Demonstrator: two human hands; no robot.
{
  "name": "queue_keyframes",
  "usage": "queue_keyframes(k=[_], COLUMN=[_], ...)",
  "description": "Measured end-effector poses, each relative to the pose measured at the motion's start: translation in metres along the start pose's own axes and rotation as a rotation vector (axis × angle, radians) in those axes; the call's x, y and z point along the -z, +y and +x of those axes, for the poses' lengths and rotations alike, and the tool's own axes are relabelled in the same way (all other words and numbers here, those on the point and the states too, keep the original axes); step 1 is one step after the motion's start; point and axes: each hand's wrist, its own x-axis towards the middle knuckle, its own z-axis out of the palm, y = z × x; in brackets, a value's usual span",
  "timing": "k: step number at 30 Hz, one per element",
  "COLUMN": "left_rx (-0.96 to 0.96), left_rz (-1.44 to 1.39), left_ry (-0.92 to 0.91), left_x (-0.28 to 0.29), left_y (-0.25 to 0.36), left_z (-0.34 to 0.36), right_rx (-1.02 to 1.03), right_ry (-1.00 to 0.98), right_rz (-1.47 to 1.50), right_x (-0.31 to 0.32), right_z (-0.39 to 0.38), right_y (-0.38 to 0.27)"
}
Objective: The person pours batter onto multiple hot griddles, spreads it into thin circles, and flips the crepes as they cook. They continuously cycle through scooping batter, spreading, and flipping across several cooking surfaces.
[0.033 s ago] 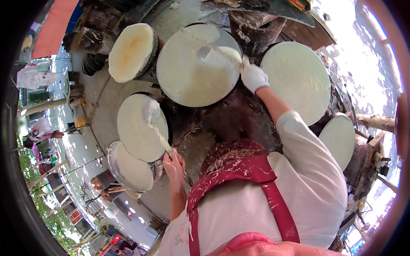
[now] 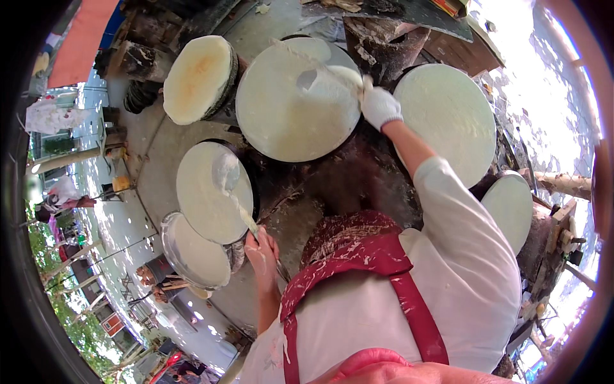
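Note:
My bare left hand (image 2: 261, 249) grips the long handle of a batter-coated ladle (image 2: 225, 173), whose bowl lies over a round, pale batter-filled surface (image 2: 198, 198) at lower left. My right hand (image 2: 378, 105), in a white glove, is closed on a batter-smeared wooden spreader (image 2: 332, 75) extending across the large central round griddle (image 2: 288, 115), which is coated in pale batter with an uneven patch near the top. Just right of that hand is another round griddle (image 2: 448, 121) coated in pale batter.
A thick browned round (image 2: 195, 80) sits at upper left, a batter basin (image 2: 195, 259) at lower left, and a smaller coated griddle (image 2: 505, 211) at right. Dark boards (image 2: 409, 19) and boxes stand behind, wood pieces (image 2: 563, 233) at far right, and cluttered furniture lines the far left.
My right hand and the spreader have shifted very slightly upward, with the forearm following. My left hand and the ladle look almost unchanged.

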Motion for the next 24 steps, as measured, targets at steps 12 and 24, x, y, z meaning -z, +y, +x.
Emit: queue_keyframes(k=[12,24], left_rx=[0.064,-0.004], left_rz=[-0.039,-0.062], left_ry=[0.027,-0.115], left_x=[0.001,-0.049], left_y=[0.000,0.027], left_z=[-0.003,0.019], right_rx=[0.376,-0.332], right_ry=[0.090,-0.174], right_rz=[0.453,1.280], right_x=[0.004,0.015], right_z=[0.018,-0.127], right_y=[-0.052,0.031])
